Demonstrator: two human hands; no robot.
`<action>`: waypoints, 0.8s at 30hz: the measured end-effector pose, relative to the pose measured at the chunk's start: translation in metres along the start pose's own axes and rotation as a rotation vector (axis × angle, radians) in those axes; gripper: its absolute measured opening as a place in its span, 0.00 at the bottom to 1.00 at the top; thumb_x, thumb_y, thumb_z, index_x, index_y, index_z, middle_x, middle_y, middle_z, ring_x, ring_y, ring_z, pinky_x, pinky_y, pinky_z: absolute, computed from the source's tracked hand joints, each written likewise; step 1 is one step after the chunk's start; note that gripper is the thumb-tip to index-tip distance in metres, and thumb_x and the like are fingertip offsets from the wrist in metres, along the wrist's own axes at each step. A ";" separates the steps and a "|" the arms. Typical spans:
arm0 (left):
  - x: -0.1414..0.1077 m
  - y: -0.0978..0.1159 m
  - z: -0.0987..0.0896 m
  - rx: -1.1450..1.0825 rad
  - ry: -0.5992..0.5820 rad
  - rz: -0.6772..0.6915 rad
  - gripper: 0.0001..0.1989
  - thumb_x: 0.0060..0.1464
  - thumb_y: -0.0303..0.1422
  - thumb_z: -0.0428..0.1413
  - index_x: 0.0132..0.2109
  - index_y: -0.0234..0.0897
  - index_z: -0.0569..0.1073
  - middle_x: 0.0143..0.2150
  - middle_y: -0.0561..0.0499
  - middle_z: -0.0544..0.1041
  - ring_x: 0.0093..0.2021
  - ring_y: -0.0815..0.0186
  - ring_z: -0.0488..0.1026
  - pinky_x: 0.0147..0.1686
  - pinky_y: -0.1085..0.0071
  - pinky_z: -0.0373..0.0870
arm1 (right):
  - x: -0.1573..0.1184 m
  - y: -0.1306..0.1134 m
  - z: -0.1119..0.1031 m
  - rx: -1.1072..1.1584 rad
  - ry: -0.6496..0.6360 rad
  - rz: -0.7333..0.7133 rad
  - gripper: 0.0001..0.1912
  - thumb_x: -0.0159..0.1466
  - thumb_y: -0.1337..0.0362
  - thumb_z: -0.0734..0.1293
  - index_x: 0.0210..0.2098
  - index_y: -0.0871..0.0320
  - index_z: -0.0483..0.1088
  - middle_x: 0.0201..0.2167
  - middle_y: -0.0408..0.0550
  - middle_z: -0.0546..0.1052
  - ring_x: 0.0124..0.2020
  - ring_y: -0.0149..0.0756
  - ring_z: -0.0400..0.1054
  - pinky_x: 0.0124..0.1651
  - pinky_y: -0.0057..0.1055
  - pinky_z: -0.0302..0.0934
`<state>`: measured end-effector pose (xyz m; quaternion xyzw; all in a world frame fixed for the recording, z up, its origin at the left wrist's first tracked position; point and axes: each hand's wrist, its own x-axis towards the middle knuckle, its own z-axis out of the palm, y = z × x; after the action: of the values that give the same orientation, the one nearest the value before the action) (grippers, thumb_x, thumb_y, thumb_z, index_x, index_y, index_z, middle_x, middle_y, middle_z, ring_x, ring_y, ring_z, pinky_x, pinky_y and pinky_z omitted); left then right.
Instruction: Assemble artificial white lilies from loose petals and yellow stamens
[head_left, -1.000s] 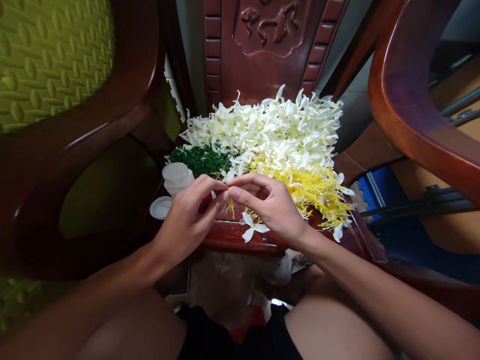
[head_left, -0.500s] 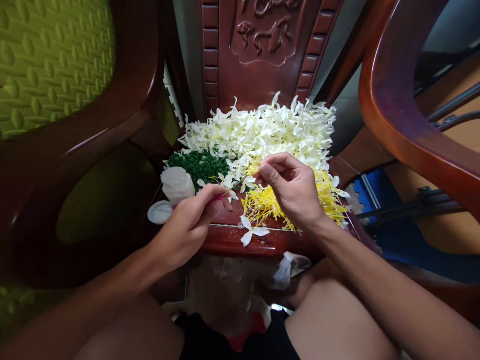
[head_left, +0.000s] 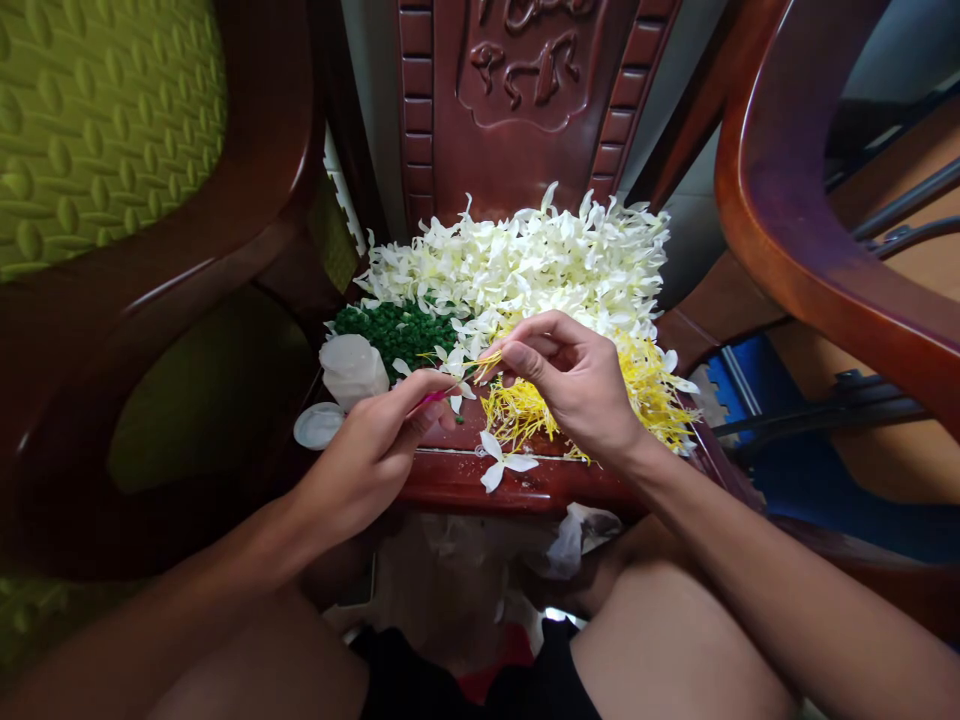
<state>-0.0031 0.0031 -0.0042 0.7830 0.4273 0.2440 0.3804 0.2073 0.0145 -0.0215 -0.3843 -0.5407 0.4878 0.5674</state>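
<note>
There is room to pass along the front edge of the red-brown seat [head_left: 450, 487], though one white flower [head_left: 501, 461] lies in the way. A pile of white flowers [head_left: 525, 260] fills the back. Yellow threads [head_left: 656, 390] crowd the right front corner. A white cup [head_left: 352, 368] blocks the left edge.

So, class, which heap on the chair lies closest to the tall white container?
The green heap, right beside it; the white heap lies mostly farther back, the yellow heap off to the right.

The left hand [head_left: 379, 440] holds a pink piece [head_left: 430, 398]; the right hand [head_left: 581, 385] pinches yellow strands [head_left: 487, 364]. Beyond the fingers [head_left: 426, 382] lie flowers [head_left: 555, 260] and green bits [head_left: 397, 330]; left of the fingers, a cup [head_left: 352, 368].
</note>
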 end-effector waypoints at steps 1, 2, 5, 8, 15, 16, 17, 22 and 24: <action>0.000 0.000 0.000 -0.003 0.001 -0.006 0.11 0.67 0.30 0.46 0.50 0.39 0.71 0.36 0.53 0.77 0.36 0.69 0.72 0.39 0.73 0.66 | 0.000 0.000 0.000 0.002 -0.001 0.006 0.11 0.62 0.58 0.75 0.34 0.55 0.71 0.30 0.43 0.82 0.32 0.32 0.79 0.30 0.27 0.71; 0.000 0.000 0.000 -0.007 0.002 -0.012 0.11 0.67 0.30 0.46 0.50 0.38 0.71 0.36 0.53 0.77 0.36 0.69 0.72 0.39 0.73 0.66 | 0.000 0.000 0.000 0.006 0.001 0.012 0.11 0.61 0.58 0.75 0.35 0.55 0.71 0.30 0.43 0.82 0.32 0.32 0.79 0.31 0.27 0.72; 0.000 0.000 0.000 -0.025 -0.005 -0.013 0.11 0.67 0.30 0.46 0.50 0.38 0.71 0.35 0.53 0.77 0.36 0.69 0.72 0.39 0.73 0.66 | 0.000 0.000 -0.001 0.005 0.007 0.011 0.11 0.60 0.58 0.75 0.35 0.56 0.72 0.31 0.43 0.82 0.32 0.32 0.79 0.33 0.28 0.73; 0.000 0.001 0.000 -0.072 -0.006 -0.021 0.11 0.67 0.31 0.46 0.49 0.38 0.72 0.35 0.53 0.77 0.36 0.69 0.72 0.39 0.72 0.65 | -0.001 -0.002 -0.001 -0.025 0.005 -0.008 0.11 0.59 0.59 0.76 0.34 0.56 0.73 0.31 0.43 0.82 0.31 0.31 0.78 0.33 0.27 0.73; 0.001 0.005 -0.001 -0.187 -0.027 -0.048 0.09 0.67 0.31 0.48 0.45 0.38 0.72 0.33 0.53 0.76 0.36 0.69 0.71 0.38 0.73 0.64 | -0.001 0.002 -0.004 0.069 -0.102 0.029 0.11 0.58 0.59 0.77 0.34 0.57 0.74 0.31 0.43 0.82 0.31 0.31 0.78 0.35 0.27 0.73; 0.001 0.007 -0.001 -0.224 -0.024 -0.059 0.07 0.66 0.32 0.49 0.45 0.38 0.72 0.33 0.53 0.76 0.35 0.69 0.71 0.37 0.73 0.64 | -0.002 0.004 -0.003 0.054 -0.126 0.037 0.12 0.58 0.59 0.78 0.34 0.57 0.75 0.30 0.43 0.82 0.31 0.31 0.77 0.35 0.27 0.72; 0.000 0.008 0.000 -0.282 -0.012 -0.076 0.06 0.66 0.33 0.51 0.46 0.39 0.71 0.32 0.54 0.75 0.34 0.70 0.70 0.35 0.74 0.64 | -0.002 0.005 -0.001 0.033 -0.143 0.039 0.12 0.57 0.59 0.78 0.34 0.57 0.76 0.30 0.43 0.81 0.31 0.30 0.76 0.34 0.27 0.71; -0.003 0.010 0.002 -0.573 0.084 -0.220 0.15 0.64 0.47 0.52 0.49 0.43 0.69 0.28 0.57 0.69 0.25 0.72 0.61 0.25 0.75 0.55 | -0.006 0.010 0.016 -0.023 -0.207 -0.034 0.11 0.57 0.56 0.77 0.31 0.56 0.79 0.32 0.43 0.79 0.35 0.30 0.72 0.37 0.28 0.66; -0.004 0.009 0.000 -0.545 0.094 -0.249 0.16 0.62 0.48 0.55 0.48 0.43 0.72 0.32 0.55 0.71 0.28 0.71 0.64 0.26 0.75 0.58 | -0.001 0.013 0.015 -0.042 -0.288 -0.049 0.13 0.58 0.53 0.77 0.35 0.55 0.79 0.36 0.44 0.79 0.37 0.31 0.73 0.39 0.29 0.66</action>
<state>-0.0011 -0.0035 0.0034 0.5817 0.4560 0.3372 0.5831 0.1910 0.0147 -0.0324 -0.3090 -0.6358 0.5124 0.4876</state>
